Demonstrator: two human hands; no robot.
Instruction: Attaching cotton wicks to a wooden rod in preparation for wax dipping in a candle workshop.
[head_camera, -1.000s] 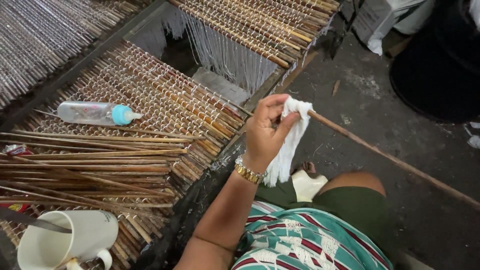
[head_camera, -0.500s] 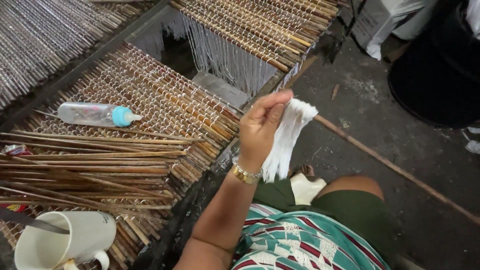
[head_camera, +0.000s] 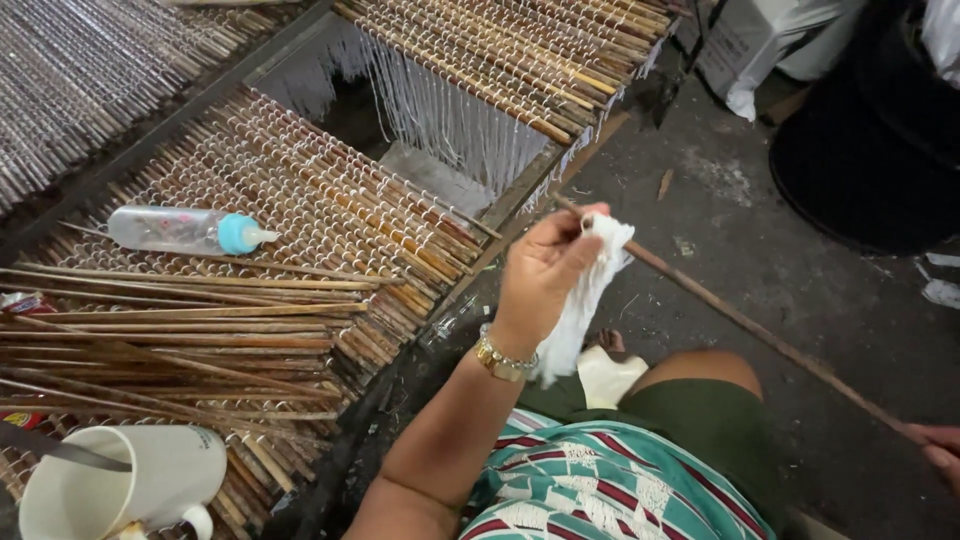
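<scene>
The left hand (head_camera: 545, 275) is closed around a bunch of white strings (head_camera: 585, 300), pinching them at the top end of one long thin stick (head_camera: 740, 325). The strings hang down from the fingers toward the person's lap. The stick is long and runs slanted, from the left hand up high down to the right hand (head_camera: 940, 455) at the low right edge. Only a bit of the right hand shows, and it seems to hold the far end of the stick, but I cannot tell for sure. So the left hand is the one right at the strings. To the left is a counter (head_camera: 300, 200) made of many sticks tied in rows. On it lie one clear bottle with a blue cap (head_camera: 185, 230) and a pile of loose sticks (head_camera: 170, 340). One white mug (head_camera: 130, 485) sits at the low left corner.
</scene>
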